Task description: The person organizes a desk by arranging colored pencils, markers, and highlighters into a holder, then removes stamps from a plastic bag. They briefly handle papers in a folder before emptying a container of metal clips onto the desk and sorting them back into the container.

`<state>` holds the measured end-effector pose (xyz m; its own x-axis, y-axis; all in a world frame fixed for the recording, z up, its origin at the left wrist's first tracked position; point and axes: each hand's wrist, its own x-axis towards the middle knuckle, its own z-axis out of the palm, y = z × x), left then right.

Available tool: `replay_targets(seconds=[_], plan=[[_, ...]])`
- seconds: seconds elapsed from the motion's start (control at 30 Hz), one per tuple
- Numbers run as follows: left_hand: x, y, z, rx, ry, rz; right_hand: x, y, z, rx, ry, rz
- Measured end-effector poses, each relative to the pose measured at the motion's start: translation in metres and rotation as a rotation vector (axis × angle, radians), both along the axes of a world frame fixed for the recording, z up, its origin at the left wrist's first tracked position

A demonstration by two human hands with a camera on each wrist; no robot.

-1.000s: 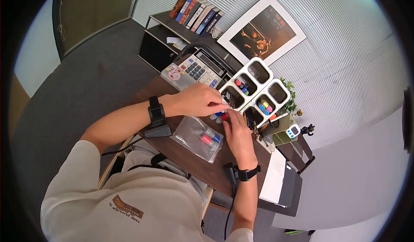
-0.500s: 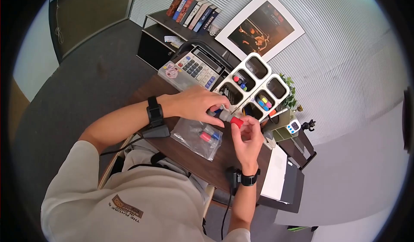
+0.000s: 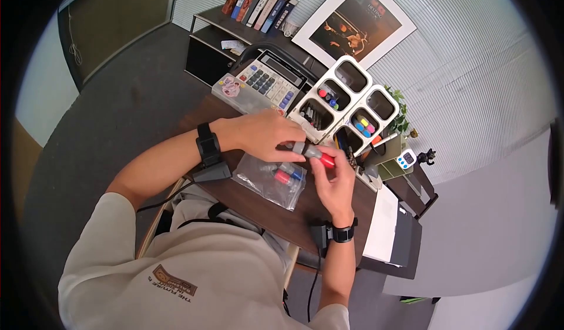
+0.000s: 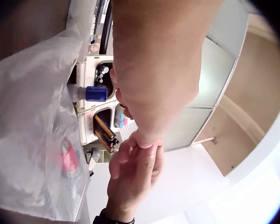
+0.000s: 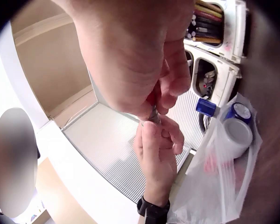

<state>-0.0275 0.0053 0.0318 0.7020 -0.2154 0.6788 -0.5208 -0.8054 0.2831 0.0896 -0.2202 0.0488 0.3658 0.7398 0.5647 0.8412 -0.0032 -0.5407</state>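
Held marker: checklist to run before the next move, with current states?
1. Right hand grips the held marker near its red end: ok.
2. Left hand has its fingers at the grey end: ok.
3. One hand free: not ok, both are on the marker.
4. Red end firmly seated: cannot tell, fingers cover part of the marker.
5. Clear bag resting on the desk: ok, a red marker shows through it.
6. Spare slot in the organizer: cannot tell, the far slots are too dark to read.
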Motion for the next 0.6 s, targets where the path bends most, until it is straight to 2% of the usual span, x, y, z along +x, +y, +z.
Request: replay_targets(seconds=[0.07, 0.13, 0.17, 0.2, 0.27, 0.47, 0.53, 0.57, 0.6], plan=[[0.001, 0.007, -0.001, -0.028, 0.021, 0.010, 0.006, -0.008, 0.001, 0.006, 0.230, -0.039], [0.001, 0.010, 0.001, -0.132, -0.010, 0.042, 0.008, -0.012, 0.005, 0.131, 0.604, 0.165], [0.002, 0.010, -0.001, -0.151, -0.026, 0.042, 0.012, -0.013, 0.004, 0.151, 0.649, 0.254], [0.002, 0.009, -0.001, -0.150, -0.027, 0.043, 0.012, -0.014, 0.005, 0.151, 0.648, 0.255], [0.003, 0.005, 0.000, -0.126, -0.103, 0.031, 0.012, -0.015, 0.005, 0.215, 1.030, 0.552], [0.003, 0.000, -0.001, -0.086, -0.165, 0.009, 0.011, -0.012, -0.001, 0.145, 1.100, 0.670], [0.002, 0.000, 0.000, -0.087, -0.142, 0.003, 0.009, -0.010, -0.001, 0.088, 1.013, 0.534], [0.001, 0.000, 0.000, -0.087, -0.120, -0.003, 0.008, -0.009, -0.001, 0.088, 1.014, 0.534], [0.001, 0.000, -0.001, -0.088, -0.119, -0.002, 0.007, -0.007, -0.002, 0.047, 0.949, 0.430]])
